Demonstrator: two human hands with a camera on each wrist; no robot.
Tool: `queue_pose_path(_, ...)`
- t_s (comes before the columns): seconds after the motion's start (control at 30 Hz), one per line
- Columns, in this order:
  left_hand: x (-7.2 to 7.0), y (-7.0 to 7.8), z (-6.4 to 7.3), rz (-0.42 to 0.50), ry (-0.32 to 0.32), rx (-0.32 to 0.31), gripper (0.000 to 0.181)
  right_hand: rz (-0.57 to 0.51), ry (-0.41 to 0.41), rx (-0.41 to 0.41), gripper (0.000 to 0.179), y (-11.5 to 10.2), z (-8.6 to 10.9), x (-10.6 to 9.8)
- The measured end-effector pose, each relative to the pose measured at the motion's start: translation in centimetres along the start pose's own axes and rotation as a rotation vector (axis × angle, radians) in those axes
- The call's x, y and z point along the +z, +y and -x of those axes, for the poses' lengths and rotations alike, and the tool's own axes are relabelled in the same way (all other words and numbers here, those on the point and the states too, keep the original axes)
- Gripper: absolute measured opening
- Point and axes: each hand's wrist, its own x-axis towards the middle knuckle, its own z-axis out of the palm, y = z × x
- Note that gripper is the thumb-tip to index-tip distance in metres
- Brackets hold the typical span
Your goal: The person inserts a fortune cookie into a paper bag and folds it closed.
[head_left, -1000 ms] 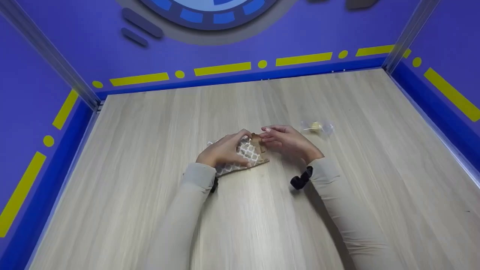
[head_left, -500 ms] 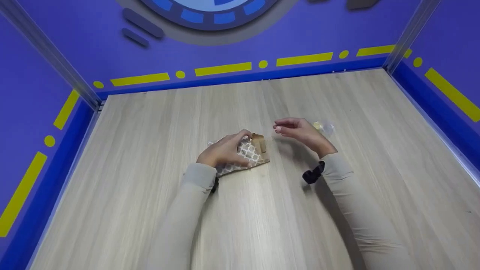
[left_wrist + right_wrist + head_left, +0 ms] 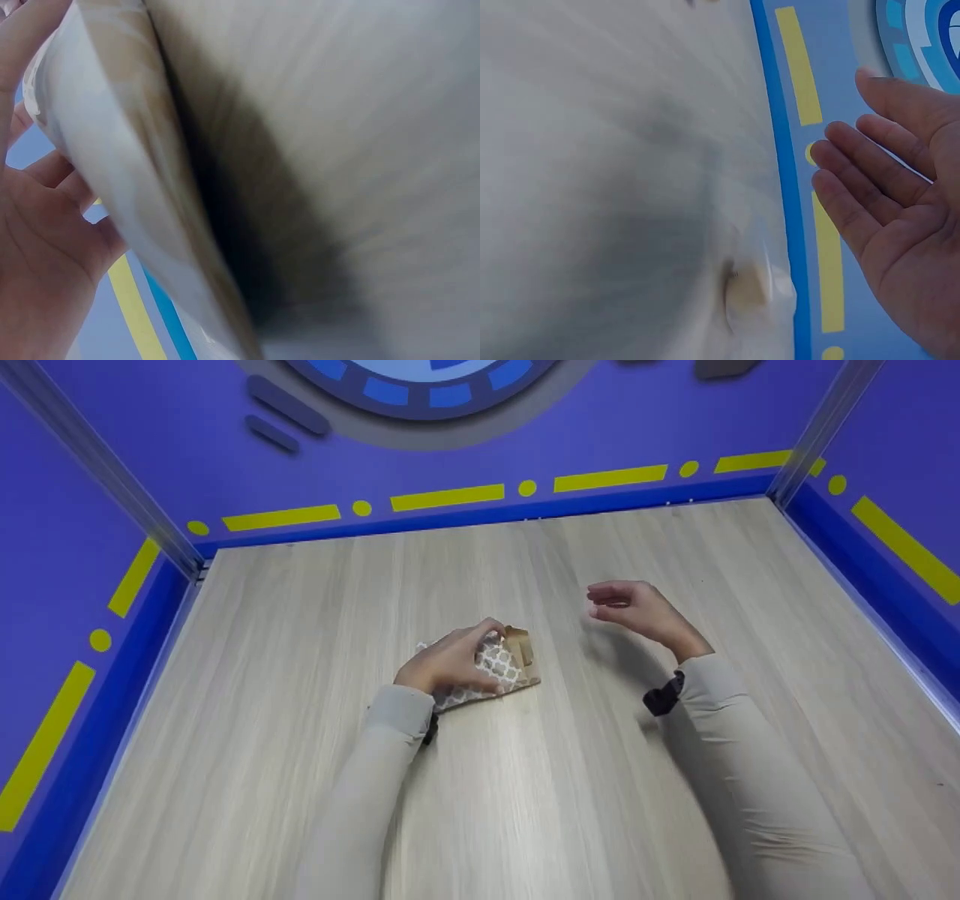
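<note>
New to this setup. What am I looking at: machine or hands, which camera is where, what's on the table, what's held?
No robot: these are a person's bare hands. The wide picture comes from a head-worn camera looking forward and down; the two close ones come from cameras on each wrist.

The left hand holds a patterned package on the wooden table, with its brown, open end toward the right. The right hand is off the package, holding nothing visible. The right-wrist view also shows a clear packet with something yellowish inside, too blurred to identify.
</note>
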Motion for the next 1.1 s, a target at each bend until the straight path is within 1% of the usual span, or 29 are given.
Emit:
queue_pose_path(0.1, 0.0, 0.0, -0.1, -0.002, 0.001, -0.004, 0.084, 0.046, 0.016, -0.023, 0.047, 0.3, 0.3, -0.7)
queue_pose_path(0.23, -0.1, 0.0, -0.1, -0.002, -0.003, -0.005, 0.085, 0.132, 0.021, -0.023, 0.045, 0.4, 0.8, -1.7)
queue_pose_path(0.4, -0.1, 0.0, -0.1, -0.016, 0.001, 0.002, 0.085, 0.281, -0.001, -0.046, 0.044, 1.0, 1.5, -3.0)
queue_pose_path(0.53, -0.2, 0.1, -0.1, -0.017, 0.001, 0.003, 0.084, 0.353, -0.016, -0.066, 0.047, 1.8, 1.9, -3.8)
queue_pose_path(0.67, -0.2, 0.2, -0.1, -0.016, 0.004, -0.006, 0.084, 0.388, -0.028, -0.090, 0.049, 2.7, 2.3, -4.4)
queue_pose_path(0.73, -0.2, 0.2, -0.1, -0.022, 0.006, -0.009, 0.084, 0.400, -0.038, -0.114, 0.049, 3.1, 2.5, -4.6)
queue_pose_path(0.8, -0.2, 0.2, -0.1, -0.018, 0.003, -0.010, 0.084, 0.404, -0.048, -0.115, 0.049, 3.4, 2.6, -4.8)
queue_pose_path(0.93, -0.1, 0.2, -0.1, 0.002, -0.001, -0.010, 0.085, 0.389, -0.068, -0.085, 0.052, 3.9, 2.9, -5.1)
queue_pose_path(1.0, -0.1, 0.2, 0.0, 0.012, -0.001, -0.015, 0.085, 0.389, -0.068, -0.059, 0.053, 4.1, 3.0, -5.2)
queue_pose_path(1.1, 0.0, 0.2, 0.0, 0.005, 0.002, -0.022, 0.085, 0.403, -0.060, -0.046, 0.054, 4.4, 3.1, -5.3)
